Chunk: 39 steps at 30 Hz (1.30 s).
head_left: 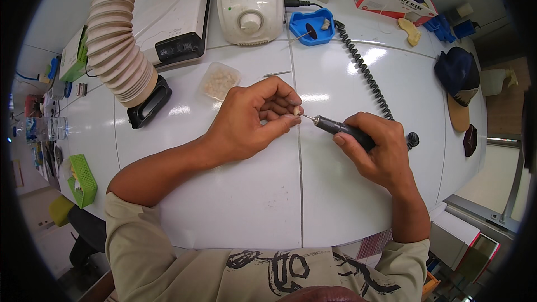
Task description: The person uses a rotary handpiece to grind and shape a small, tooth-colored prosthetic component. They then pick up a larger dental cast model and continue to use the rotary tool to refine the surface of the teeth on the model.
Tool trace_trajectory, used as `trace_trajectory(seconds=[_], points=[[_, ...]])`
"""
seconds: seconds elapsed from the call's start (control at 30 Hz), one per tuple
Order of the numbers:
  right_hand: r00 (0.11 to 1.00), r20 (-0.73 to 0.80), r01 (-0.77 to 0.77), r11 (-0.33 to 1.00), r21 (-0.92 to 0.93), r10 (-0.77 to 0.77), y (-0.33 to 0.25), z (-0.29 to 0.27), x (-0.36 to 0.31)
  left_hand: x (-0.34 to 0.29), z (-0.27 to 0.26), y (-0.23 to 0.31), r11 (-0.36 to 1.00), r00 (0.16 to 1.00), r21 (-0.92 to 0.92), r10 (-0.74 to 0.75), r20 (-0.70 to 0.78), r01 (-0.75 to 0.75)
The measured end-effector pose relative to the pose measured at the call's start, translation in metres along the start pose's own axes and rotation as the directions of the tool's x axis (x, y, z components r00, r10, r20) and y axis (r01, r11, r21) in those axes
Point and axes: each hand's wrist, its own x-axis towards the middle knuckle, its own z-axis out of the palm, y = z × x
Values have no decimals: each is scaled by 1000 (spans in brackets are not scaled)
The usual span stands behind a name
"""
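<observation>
Between the thumb and fingertips of my left hand [240, 120] is a small, pale, tooth-like piece [296, 111]. My right hand [383, 148] grips a dark rotary handpiece [342, 129], its thin bur [307, 116] pointing left at the piece. The bur's tip is right beside the piece; whether it touches cannot be made out. Just beyond my left hand stands a clear plastic tub [239, 77] filled with similar pale bits. A slim metal bur [277, 73] lies on the white tabletop [240, 207] near my left knuckles.
At the back sits a white control box [250, 1] with a knob. A coiled black cord [363, 67] runs to the handpiece. Left are a ribbed suction hose [114, 39] and green basket [84, 182]; right, a cap [458, 75]. A blue tray [316, 39] holds a dark disc.
</observation>
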Motion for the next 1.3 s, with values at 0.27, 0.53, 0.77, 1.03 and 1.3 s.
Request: trace_trajectory(seconds=[0.27,0.53,0.77,1.03,1.3], points=[[1000,1,13,1000,-25,-13,0,1,0,1,0,-2,998,999,-49,-32,27,33],[1000,19,2,999,-36,-1,0,0,0,1,-2,0,998,998,-41,-51,47,53],[1000,13,4,1000,-31,-4,1,1,-1,1,-2,1,999,997,-5,-45,63,45],[999,37,0,1000,-21,0,1,-1,0,1,-2,0,999,996,-25,-41,73,43],[999,34,1,1000,-17,-1,1,-1,0,1,-2,2,997,996,-52,-46,72,49]])
